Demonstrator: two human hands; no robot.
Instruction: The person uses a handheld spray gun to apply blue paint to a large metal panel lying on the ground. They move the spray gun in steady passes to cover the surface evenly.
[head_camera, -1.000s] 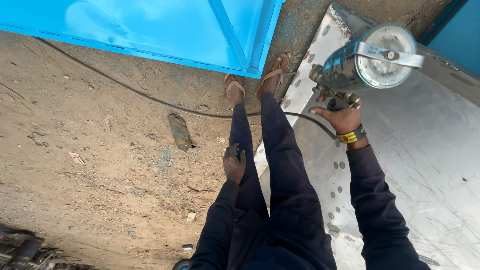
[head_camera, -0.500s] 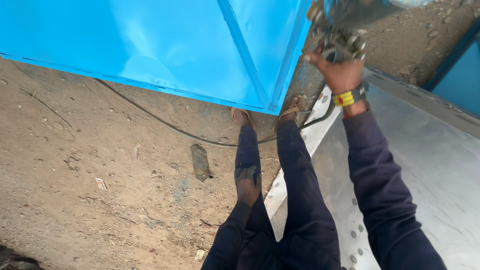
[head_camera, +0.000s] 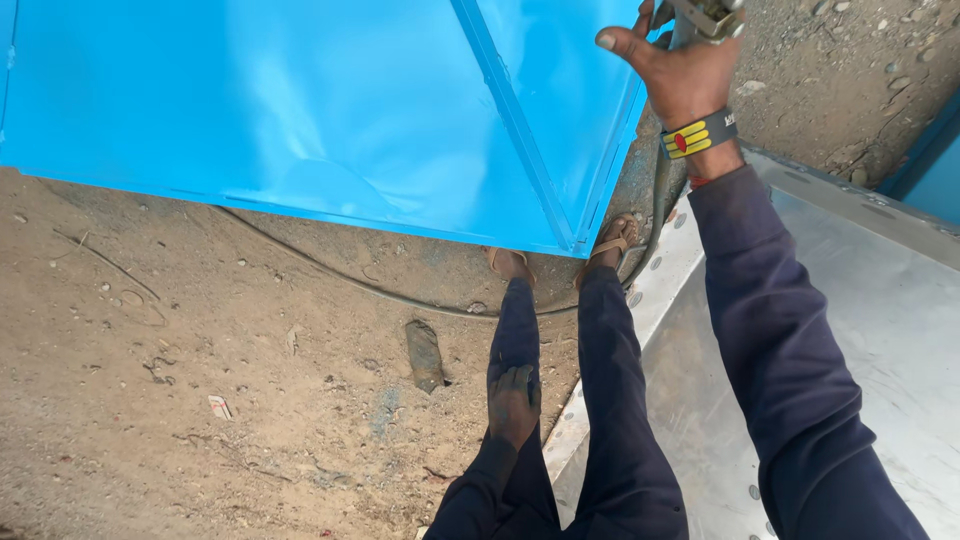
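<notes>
Nearest, the left hand (head_camera: 514, 405) lay flat on the person's left thigh, fingers spread and loosely open, holding nothing, its back dusted with blue. Dark blue trousers ran from there down to two sandalled feet (head_camera: 560, 258) on the dirt ground (head_camera: 150, 400). Beside the legs on the right lay a grey metal sheet (head_camera: 880, 330) with rows of small holes near its edge. On the ground left of the legs sat an oblong stone (head_camera: 424, 355), and a thin hose (head_camera: 330, 275) curved across the dirt toward the feet. Farther off, the right arm in a dark sleeve reached up, a yellow-and-red wristband (head_camera: 697, 134) at the wrist. The right hand (head_camera: 680, 70) was closed around the handle of a metal spray gun (head_camera: 705, 12), thumb stretched outward; most of the tool was cut off by the top edge. Beyond, a glossy blue panel (head_camera: 300, 110) filled the upper left.
</notes>
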